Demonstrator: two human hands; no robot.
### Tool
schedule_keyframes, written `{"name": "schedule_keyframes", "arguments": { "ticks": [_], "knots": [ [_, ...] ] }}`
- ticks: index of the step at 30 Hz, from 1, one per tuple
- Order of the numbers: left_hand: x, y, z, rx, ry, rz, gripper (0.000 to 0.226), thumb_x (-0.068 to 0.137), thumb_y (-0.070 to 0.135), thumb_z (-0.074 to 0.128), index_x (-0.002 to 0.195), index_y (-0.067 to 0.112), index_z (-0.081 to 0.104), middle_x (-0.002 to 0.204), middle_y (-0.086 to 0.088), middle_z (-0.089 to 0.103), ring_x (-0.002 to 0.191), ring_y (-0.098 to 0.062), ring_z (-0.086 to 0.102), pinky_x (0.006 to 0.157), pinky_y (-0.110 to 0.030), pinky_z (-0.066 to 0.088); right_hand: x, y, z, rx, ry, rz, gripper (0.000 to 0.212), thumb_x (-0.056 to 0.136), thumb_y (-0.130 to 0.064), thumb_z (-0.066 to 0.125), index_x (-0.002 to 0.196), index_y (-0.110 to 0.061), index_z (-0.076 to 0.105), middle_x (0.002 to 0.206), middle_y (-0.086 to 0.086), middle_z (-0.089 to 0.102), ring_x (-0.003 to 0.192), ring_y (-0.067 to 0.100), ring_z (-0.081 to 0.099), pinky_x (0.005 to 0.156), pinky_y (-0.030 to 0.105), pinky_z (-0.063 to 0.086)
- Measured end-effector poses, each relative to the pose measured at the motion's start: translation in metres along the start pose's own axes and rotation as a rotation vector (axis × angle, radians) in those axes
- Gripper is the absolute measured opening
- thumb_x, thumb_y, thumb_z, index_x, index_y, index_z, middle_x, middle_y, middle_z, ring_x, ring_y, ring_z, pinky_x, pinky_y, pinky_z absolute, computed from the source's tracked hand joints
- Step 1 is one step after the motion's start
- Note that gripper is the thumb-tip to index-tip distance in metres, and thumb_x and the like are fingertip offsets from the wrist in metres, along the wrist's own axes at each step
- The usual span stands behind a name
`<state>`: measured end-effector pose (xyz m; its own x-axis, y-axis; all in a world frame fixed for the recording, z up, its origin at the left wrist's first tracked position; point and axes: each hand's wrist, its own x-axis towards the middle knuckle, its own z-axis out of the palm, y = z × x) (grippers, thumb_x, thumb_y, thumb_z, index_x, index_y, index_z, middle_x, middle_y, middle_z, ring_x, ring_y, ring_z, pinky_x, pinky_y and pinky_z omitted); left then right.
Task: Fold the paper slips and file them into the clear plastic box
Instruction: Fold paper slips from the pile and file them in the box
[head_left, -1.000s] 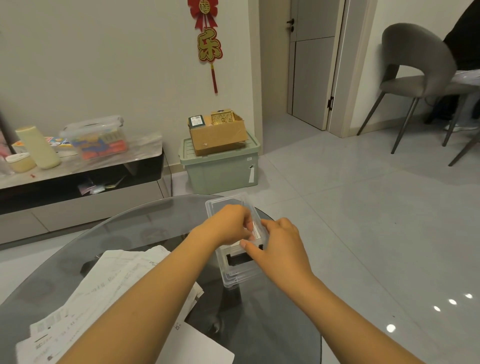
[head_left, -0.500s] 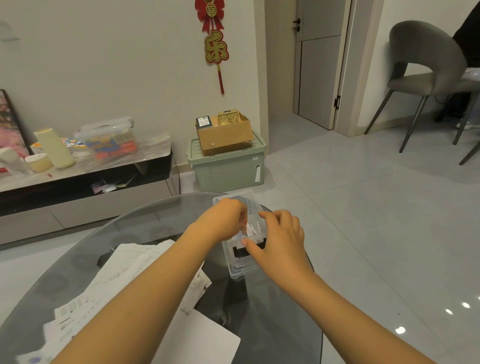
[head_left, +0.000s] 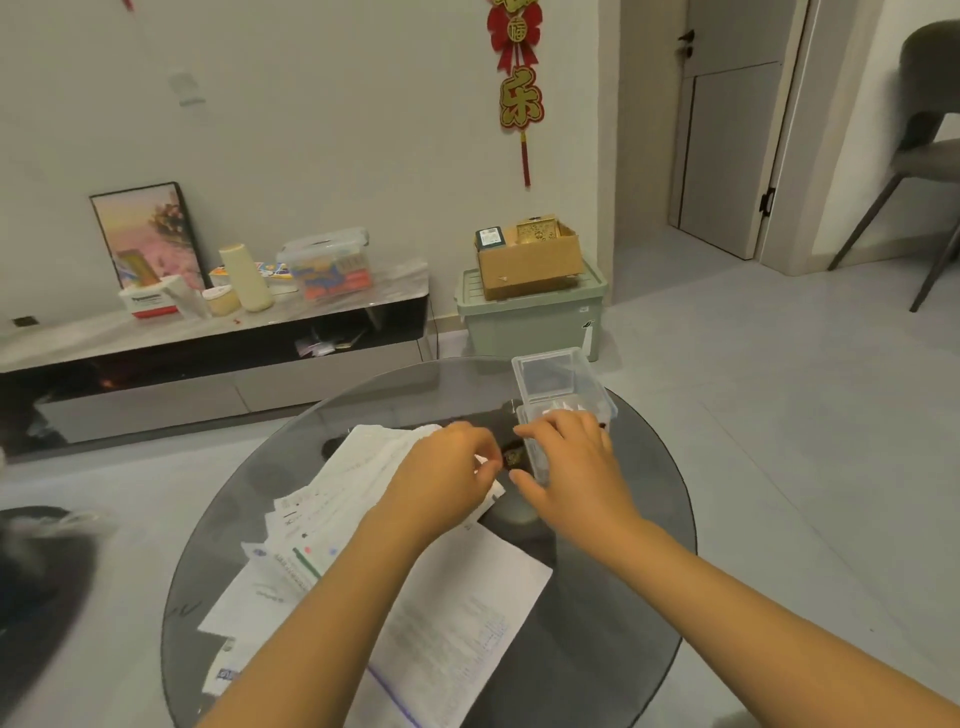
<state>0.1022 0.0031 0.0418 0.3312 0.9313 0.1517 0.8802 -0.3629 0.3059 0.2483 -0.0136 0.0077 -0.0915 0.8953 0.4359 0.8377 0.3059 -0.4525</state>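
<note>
The clear plastic box (head_left: 582, 387) stands open at the far right of the round glass table (head_left: 649, 545), with white folded slips (head_left: 563, 408) inside. Its lid (head_left: 545, 371) is tipped up at the back. My right hand (head_left: 574, 470) lies over the near end of the box, with thumb and index finger curled against its left wall. My left hand (head_left: 447, 478) hovers over the pile of paper slips (head_left: 358, 488) just left of the box. Its fingers are curled, and a bit of white paper shows at the fingertips.
A large white sheet (head_left: 467, 613) lies under my forearms at the table's near side. On the floor beyond the table stand a green storage bin (head_left: 530, 325) with a cardboard box on top and a low TV cabinet (head_left: 208, 353). A grey chair (head_left: 924, 156) is at far right.
My left hand has left the box and moved left to the paper pile. My right hand stays on the box. The view has swung left and down.
</note>
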Motion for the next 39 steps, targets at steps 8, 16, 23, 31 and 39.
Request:
{"name": "schedule_keyframes", "arguments": {
  "ticks": [8, 16, 23, 31, 39],
  "knots": [
    [-0.078, -0.029, 0.024, -0.047, -0.043, -0.129, 0.017, 0.094, 0.034, 0.051, 0.107, 0.029, 0.062, 0.115, 0.010, 0.059, 0.098, -0.007, 0.058, 0.086, -0.018, 0.043, -0.032, -0.014, 0.033, -0.115, -0.282, -0.170, 0.044, 0.089, -0.039, 0.055, 0.131, -0.025, 0.047, 0.125, -0.009, 0.046, 0.121, 0.014, 0.032, 0.104, 0.026, 0.022],
    [-0.115, -0.050, 0.039, 0.036, -0.188, -0.070, 0.030, 0.092, 0.042, 0.050, 0.119, 0.031, 0.056, 0.123, 0.013, 0.053, 0.109, -0.007, 0.049, 0.098, -0.027, 0.040, -0.051, -0.010, 0.049, -0.200, -0.436, -0.227, 0.040, 0.090, -0.039, 0.050, 0.128, -0.024, 0.049, 0.123, -0.007, 0.049, 0.116, 0.016, 0.035, 0.099, 0.028, 0.025],
    [-0.127, -0.061, 0.036, 0.027, -0.277, -0.009, 0.042, 0.093, 0.033, 0.047, 0.135, 0.035, 0.045, 0.140, 0.015, 0.039, 0.128, -0.007, 0.033, 0.112, -0.028, 0.019, -0.062, -0.018, 0.049, -0.313, -0.477, -0.291, 0.051, 0.091, -0.056, 0.036, 0.127, -0.024, 0.052, 0.124, -0.005, 0.050, 0.111, 0.017, 0.042, 0.096, 0.031, 0.029],
    [-0.130, -0.074, 0.040, -0.104, -0.389, -0.035, 0.057, 0.087, 0.043, 0.054, 0.140, 0.045, 0.033, 0.150, 0.024, 0.020, 0.140, -0.008, 0.014, 0.117, -0.038, 0.017, -0.037, 0.000, 0.049, -0.347, -0.665, -0.207, 0.053, 0.094, -0.057, 0.029, 0.145, -0.046, 0.017, 0.158, -0.003, 0.001, 0.142, 0.026, 0.000, 0.113, 0.040, 0.004],
    [-0.128, -0.074, 0.044, -0.052, -0.404, 0.038, 0.070, 0.084, 0.056, 0.058, 0.145, 0.040, 0.026, 0.153, 0.022, 0.015, 0.140, -0.004, 0.010, 0.117, -0.035, 0.013, -0.055, -0.014, 0.030, -0.154, -0.595, -0.332, 0.037, 0.088, -0.053, 0.052, 0.120, -0.037, 0.060, 0.128, -0.015, 0.054, 0.120, 0.010, 0.038, 0.101, 0.029, 0.029]
  ]
}}
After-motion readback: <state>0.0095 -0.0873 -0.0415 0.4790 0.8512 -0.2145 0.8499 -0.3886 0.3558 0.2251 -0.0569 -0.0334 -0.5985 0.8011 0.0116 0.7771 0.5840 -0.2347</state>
